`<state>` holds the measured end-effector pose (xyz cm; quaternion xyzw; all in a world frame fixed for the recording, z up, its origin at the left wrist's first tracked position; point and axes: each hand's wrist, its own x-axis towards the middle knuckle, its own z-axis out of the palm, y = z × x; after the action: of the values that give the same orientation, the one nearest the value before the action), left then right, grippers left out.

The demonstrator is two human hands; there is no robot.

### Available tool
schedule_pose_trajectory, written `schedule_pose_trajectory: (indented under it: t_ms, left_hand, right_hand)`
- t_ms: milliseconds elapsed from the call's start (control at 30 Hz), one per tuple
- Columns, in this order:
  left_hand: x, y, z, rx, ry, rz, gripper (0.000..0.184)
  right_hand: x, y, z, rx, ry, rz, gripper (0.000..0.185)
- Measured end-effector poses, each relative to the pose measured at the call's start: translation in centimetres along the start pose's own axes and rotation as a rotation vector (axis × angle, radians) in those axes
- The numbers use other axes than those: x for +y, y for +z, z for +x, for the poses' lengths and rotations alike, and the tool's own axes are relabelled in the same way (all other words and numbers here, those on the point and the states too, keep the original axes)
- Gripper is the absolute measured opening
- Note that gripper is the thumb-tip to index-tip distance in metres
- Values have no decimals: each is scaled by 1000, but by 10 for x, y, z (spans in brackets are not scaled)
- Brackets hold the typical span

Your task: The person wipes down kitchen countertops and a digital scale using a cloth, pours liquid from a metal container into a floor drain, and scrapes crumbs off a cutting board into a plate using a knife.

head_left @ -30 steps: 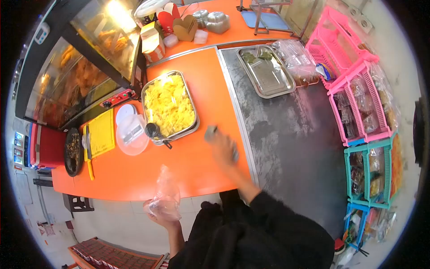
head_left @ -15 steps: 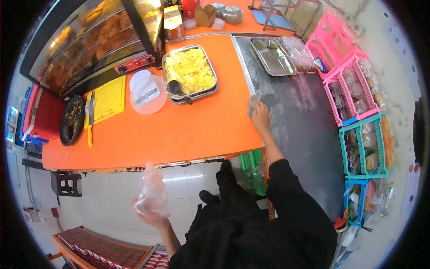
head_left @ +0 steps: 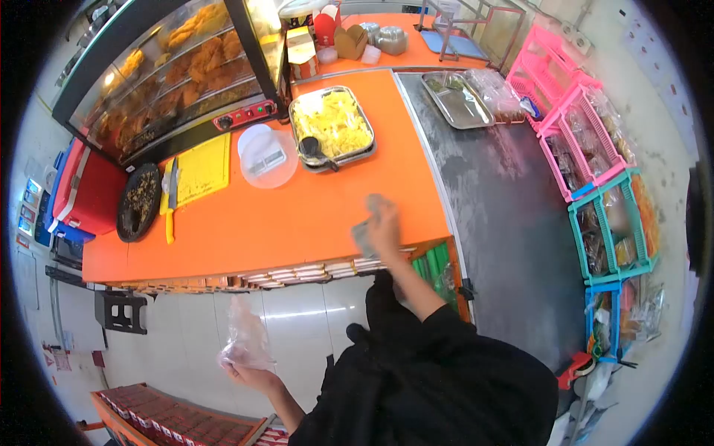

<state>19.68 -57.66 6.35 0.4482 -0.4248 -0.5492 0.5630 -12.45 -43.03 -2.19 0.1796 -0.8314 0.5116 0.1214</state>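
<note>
My right hand (head_left: 384, 229) is closed on a grey-green cloth (head_left: 364, 236) over the orange counter (head_left: 245, 223), near its front edge; motion blurs it slightly. Off the counter's front, above the tiled floor, my left hand (head_left: 253, 376) grips the lower end of a clear plastic bag (head_left: 246, 334). Yellow food (head_left: 332, 126) fills a metal tray with a black ladle (head_left: 312, 148) at its near corner. To the tray's left lies a clear round lid (head_left: 269, 159).
A yellow cutting board (head_left: 202, 175), a knife (head_left: 172, 195) and a black stone mortar (head_left: 139, 202) are at the left, below a glass food warmer (head_left: 178, 67). Right of the grey worktop (head_left: 498, 201) stand pink and teal baskets (head_left: 613, 227). A metal tray (head_left: 465, 110) sits at the back.
My right hand and the cloth have moved left and nearer from the counter's right edge. My left hand still holds the bag. The whole view has shifted slightly.
</note>
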Motion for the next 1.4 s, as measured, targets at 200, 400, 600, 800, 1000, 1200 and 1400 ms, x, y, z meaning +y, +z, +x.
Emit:
schedule_pose_trajectory:
  t_ms: [200, 400, 600, 800, 1000, 1200, 1400]
  left_hand:
    - [-21, 48, 20, 47, 11, 73, 35]
    - [-36, 105, 38, -54, -27, 155, 37]
    - [-45, 157, 39, -140, -65, 204, 15]
    - [-57, 188, 54, -151, -32, 6, 19]
    - [-45, 150, 46, -230, -19, -62, 35]
    - [-46, 140, 43, -249, -24, -91, 35]
    - [-43, 205, 68, -335, 94, 11, 34]
  right_hand:
    - [126, -35, 103, 205, 212, -814, 50]
    - [160, -2, 209, 17, 102, -654, 46]
    - [74, 70, 106, -58, -206, -357, 27]
    - [0, 112, 33, -603, -173, 713, 9]
    - [56, 60, 109, 10, -112, -610, 35]
    - [38, 153, 31, -289, -465, 16, 15]
    - [-14, 104, 34, -643, -524, 371, 18]
